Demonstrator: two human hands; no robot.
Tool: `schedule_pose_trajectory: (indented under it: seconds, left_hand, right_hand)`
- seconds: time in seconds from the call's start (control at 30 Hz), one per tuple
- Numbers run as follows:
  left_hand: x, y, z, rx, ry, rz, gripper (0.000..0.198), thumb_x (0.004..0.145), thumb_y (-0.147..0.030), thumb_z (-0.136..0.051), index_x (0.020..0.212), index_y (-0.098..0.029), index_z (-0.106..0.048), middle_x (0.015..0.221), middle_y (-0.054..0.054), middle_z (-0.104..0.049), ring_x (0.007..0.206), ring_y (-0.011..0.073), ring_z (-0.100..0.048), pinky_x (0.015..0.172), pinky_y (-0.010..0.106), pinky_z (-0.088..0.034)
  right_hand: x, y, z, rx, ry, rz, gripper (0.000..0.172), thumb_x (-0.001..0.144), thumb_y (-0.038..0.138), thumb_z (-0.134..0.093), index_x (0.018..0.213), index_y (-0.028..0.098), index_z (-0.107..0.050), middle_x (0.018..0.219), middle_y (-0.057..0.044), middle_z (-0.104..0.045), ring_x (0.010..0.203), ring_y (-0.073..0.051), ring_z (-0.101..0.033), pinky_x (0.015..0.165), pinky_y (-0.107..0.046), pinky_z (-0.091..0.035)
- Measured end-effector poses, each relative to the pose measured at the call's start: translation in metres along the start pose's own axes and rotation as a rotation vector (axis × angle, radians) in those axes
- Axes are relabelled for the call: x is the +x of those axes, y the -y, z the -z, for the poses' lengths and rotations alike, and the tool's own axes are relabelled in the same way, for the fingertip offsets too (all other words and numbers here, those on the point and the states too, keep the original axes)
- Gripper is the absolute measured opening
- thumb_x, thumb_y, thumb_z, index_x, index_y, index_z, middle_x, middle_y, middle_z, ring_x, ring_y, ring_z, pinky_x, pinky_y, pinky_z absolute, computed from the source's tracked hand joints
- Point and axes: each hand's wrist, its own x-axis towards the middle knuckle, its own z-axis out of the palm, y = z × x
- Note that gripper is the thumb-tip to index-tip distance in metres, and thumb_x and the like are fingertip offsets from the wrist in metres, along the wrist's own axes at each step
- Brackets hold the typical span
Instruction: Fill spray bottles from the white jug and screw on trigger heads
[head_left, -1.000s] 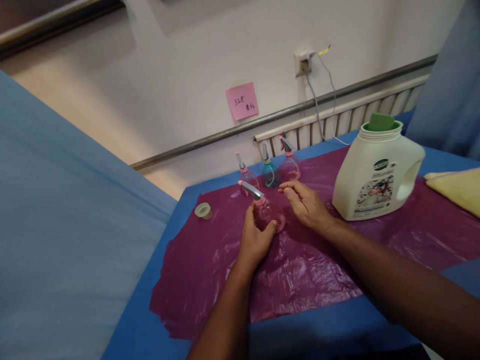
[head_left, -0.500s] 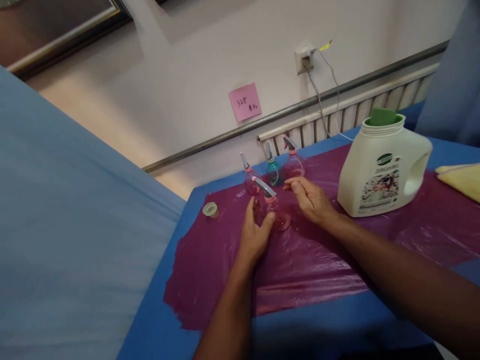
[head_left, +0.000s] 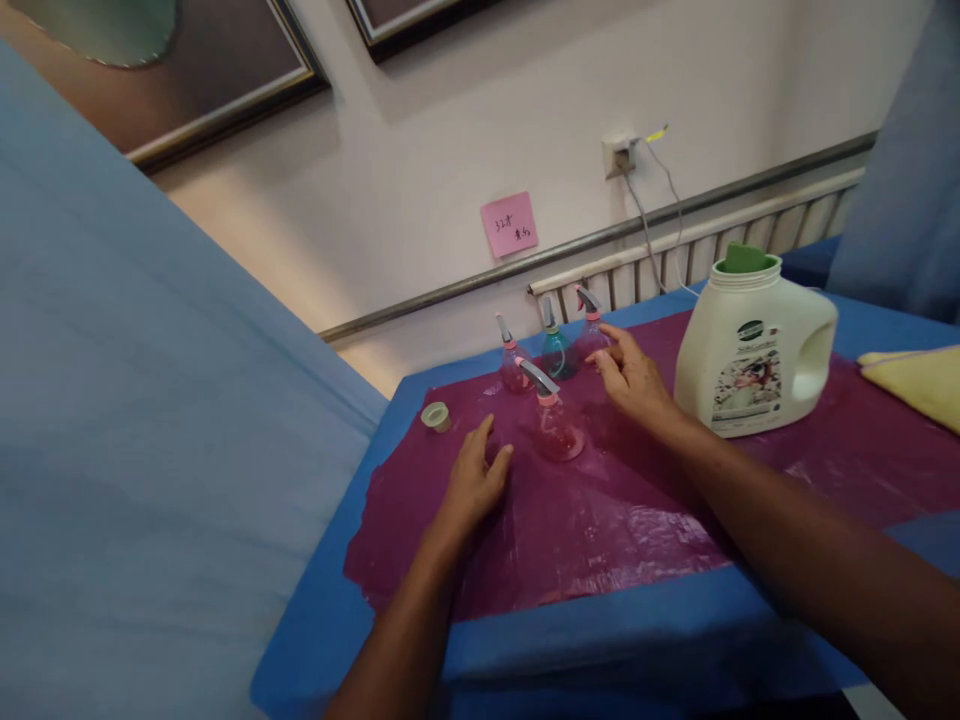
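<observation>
A clear pink spray bottle (head_left: pixel 556 432) with a grey and pink trigger head stands upright between my hands, touched by neither. My left hand (head_left: pixel 474 480) is to its left, just above the purple plastic sheet (head_left: pixel 525 540), with thumb and fingers apart and nothing held. My right hand (head_left: pixel 630 375) is raised to the right of the bottle, fingers spread and bent, also holding nothing. Behind stand a teal spray bottle (head_left: pixel 557 355), a pink spray bottle (head_left: pixel 514 372) on the left and another pink spray bottle (head_left: pixel 589 338) on the right, partly hidden by my right hand.
A cream jug (head_left: pixel 697 370) with a green piece (head_left: pixel 750 260) in its mouth stands right of my right hand. A small pale cup (head_left: pixel 436 417) lies at left. A folded yellow cloth (head_left: pixel 919 380) is at far right. A radiator (head_left: pixel 705 245) runs along the wall behind.
My left hand has come off the front spray bottle and moved left. My right hand has opened more and drawn slightly away from it. The view has tilted and shifted a little.
</observation>
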Motion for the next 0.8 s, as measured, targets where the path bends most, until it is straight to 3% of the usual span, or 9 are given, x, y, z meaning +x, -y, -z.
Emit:
schedule_pose_trajectory:
  seconds: [0.1,0.23,0.33,0.5,0.6,0.67,0.8]
  left_hand:
    - [-0.011,0.019,0.017,0.167,0.088,-0.016,0.070,0.110,-0.058,-0.052,0.168,-0.019,-0.055,0.176,0.020,-0.054,0.168,0.0359,-0.046,0.139,0.058,-0.034]
    - [-0.015,0.053,0.045,0.285,0.141,0.078,0.077,0.112,-0.058,-0.040,0.169,-0.009,-0.052,0.181,0.024,-0.045,0.173,0.0376,-0.038,0.142,0.057,-0.027]
    - [-0.019,0.081,0.063,0.363,0.160,0.160,0.078,0.112,-0.058,-0.037,0.171,-0.008,-0.047,0.184,0.023,-0.038,0.175,0.0351,-0.034,0.143,0.054,-0.027]
    - [-0.042,0.123,0.085,0.461,0.169,0.300,0.081,0.110,-0.058,-0.035,0.169,-0.003,-0.046,0.183,0.027,-0.039,0.174,0.0379,-0.036,0.140,0.057,-0.031]
    - [-0.056,0.140,0.097,0.513,0.157,0.357,0.079,0.109,-0.056,-0.034,0.165,-0.003,-0.050,0.181,0.028,-0.042,0.173,0.0394,-0.038,0.138,0.059,-0.033]
    - [-0.060,0.146,0.104,0.537,0.147,0.374,0.079,0.107,-0.056,-0.035,0.162,-0.004,-0.054,0.179,0.028,-0.045,0.171,0.0416,-0.040,0.137,0.063,-0.033]
    - [-0.057,0.147,0.114,0.550,0.100,0.350,0.077,0.102,-0.058,-0.037,0.151,-0.005,-0.064,0.170,0.027,-0.059,0.167,0.0427,-0.047,0.136,0.062,-0.037]
  right_hand:
    - [0.012,0.004,0.009,-0.071,-0.014,-0.001,0.058,0.104,0.042,-0.061,0.158,0.021,-0.061,0.113,-0.015,-0.086,0.106,-0.038,-0.082,0.103,-0.062,-0.062]
    - [0.004,0.015,0.035,-0.230,0.177,0.073,0.053,0.104,0.043,-0.062,0.151,0.021,-0.068,0.132,-0.019,-0.083,0.117,-0.041,-0.081,0.108,-0.065,-0.061]
    - [-0.029,0.020,0.065,-0.309,0.334,0.184,0.050,0.108,0.049,-0.060,0.150,0.025,-0.071,0.148,-0.017,-0.078,0.135,-0.042,-0.075,0.117,-0.068,-0.057]
    - [-0.104,0.006,0.128,-0.401,0.446,0.124,0.054,0.104,0.065,-0.063,0.147,0.034,-0.076,0.146,-0.013,-0.080,0.131,-0.044,-0.078,0.114,-0.069,-0.062]
    - [-0.139,-0.008,0.167,-0.446,0.435,0.061,0.049,0.100,0.069,-0.066,0.139,0.043,-0.079,0.145,-0.013,-0.079,0.129,-0.045,-0.078,0.113,-0.070,-0.063]
    - [-0.152,-0.012,0.191,-0.472,0.360,0.017,0.041,0.099,0.070,-0.065,0.132,0.051,-0.080,0.138,-0.016,-0.081,0.125,-0.043,-0.079,0.110,-0.066,-0.064]
    - [-0.147,-0.004,0.236,-0.511,0.212,-0.021,0.036,0.098,0.075,-0.061,0.123,0.057,-0.081,0.125,-0.018,-0.084,0.114,-0.038,-0.082,0.105,-0.064,-0.061]
